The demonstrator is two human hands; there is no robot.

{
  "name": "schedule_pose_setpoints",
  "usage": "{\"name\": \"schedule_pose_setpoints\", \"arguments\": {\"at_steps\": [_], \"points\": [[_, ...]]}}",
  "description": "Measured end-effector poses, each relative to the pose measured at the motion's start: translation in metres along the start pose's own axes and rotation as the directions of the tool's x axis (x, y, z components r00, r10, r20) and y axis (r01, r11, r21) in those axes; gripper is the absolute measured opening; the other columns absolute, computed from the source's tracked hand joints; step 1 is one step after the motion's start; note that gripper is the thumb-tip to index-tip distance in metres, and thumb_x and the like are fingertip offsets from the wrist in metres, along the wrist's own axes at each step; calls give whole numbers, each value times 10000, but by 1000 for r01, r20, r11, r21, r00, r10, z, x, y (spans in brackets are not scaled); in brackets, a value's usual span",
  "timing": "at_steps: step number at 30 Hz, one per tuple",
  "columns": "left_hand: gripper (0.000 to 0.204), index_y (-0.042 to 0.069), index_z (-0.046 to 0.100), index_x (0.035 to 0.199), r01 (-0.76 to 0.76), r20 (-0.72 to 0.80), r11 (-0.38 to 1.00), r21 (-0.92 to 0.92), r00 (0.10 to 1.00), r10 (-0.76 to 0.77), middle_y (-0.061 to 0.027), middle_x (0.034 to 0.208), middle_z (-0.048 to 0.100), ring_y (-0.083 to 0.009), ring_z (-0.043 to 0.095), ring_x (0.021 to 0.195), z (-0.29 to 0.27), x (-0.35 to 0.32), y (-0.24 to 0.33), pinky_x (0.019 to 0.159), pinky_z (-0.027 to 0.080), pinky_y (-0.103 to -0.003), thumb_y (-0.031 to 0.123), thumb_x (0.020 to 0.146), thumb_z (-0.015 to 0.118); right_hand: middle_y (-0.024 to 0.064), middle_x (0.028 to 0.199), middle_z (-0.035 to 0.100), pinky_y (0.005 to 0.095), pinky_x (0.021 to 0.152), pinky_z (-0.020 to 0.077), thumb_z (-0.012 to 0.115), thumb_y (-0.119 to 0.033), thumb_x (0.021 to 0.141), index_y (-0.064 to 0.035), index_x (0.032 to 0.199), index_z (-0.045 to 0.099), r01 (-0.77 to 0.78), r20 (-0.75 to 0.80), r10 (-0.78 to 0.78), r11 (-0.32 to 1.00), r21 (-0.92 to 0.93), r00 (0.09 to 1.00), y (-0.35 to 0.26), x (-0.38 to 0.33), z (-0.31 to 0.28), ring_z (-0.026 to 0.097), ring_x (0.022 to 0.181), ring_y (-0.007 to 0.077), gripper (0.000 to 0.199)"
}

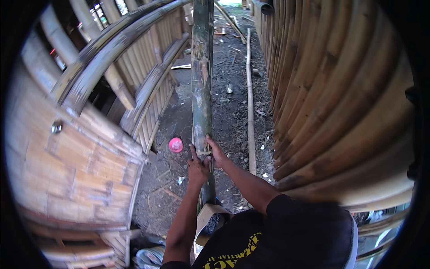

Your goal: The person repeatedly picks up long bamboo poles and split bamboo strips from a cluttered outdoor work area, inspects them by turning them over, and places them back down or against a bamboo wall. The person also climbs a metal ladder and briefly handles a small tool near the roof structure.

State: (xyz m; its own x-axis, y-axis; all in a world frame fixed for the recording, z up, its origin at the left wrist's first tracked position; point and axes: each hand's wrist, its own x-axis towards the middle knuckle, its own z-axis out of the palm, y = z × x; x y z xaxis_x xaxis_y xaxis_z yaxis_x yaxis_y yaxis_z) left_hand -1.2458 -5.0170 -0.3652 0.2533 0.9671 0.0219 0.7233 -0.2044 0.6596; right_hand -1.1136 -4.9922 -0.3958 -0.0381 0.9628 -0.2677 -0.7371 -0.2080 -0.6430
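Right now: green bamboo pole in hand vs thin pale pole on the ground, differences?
The green bamboo pole is thick, dark and mottled, gripped by the left hand and right hand. The thin pale pole is slim, dry tan, lying untouched on the dirt. Both run lengthwise down the passage.

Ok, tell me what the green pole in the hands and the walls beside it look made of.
Green pole: looks like raw bamboo, its mottled green skin scuffed and unfinished. Right wall: round tan culms, probably dried bamboo, with dark node rings. Left wall: flattened, split strips, likely bamboo too.

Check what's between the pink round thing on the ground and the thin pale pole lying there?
In the head view, the upright green bamboo pole stands between the pink disc and the thin pole.
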Motion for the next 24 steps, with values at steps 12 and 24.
{"name": "schedule_pose_setpoints", "arguments": {"at_steps": [12,24], "points": [[1096,-3,161,1582,2,202,973,-232,978,46,-326,1336,574,-462,605,1207,6,292,-62,1020,486,-465,459,787,757,62,1254,652,337,1048,435,496,-438,1036,-35,1321,590,137,-126,-126,988,78,984,-70,232,-7,617,1135,174,503],[970,25,332,1527,89,300,843,-531,950,89,-175,1264,653,-286,646,1156,90,687,19,1001,498,-394,309,756,848,94,1286,635,361,1032,454,626,-489,967,10,1390,529,193,-166,-209,975,-105,964,-290,566,-96,609,1150,189,661]]}}
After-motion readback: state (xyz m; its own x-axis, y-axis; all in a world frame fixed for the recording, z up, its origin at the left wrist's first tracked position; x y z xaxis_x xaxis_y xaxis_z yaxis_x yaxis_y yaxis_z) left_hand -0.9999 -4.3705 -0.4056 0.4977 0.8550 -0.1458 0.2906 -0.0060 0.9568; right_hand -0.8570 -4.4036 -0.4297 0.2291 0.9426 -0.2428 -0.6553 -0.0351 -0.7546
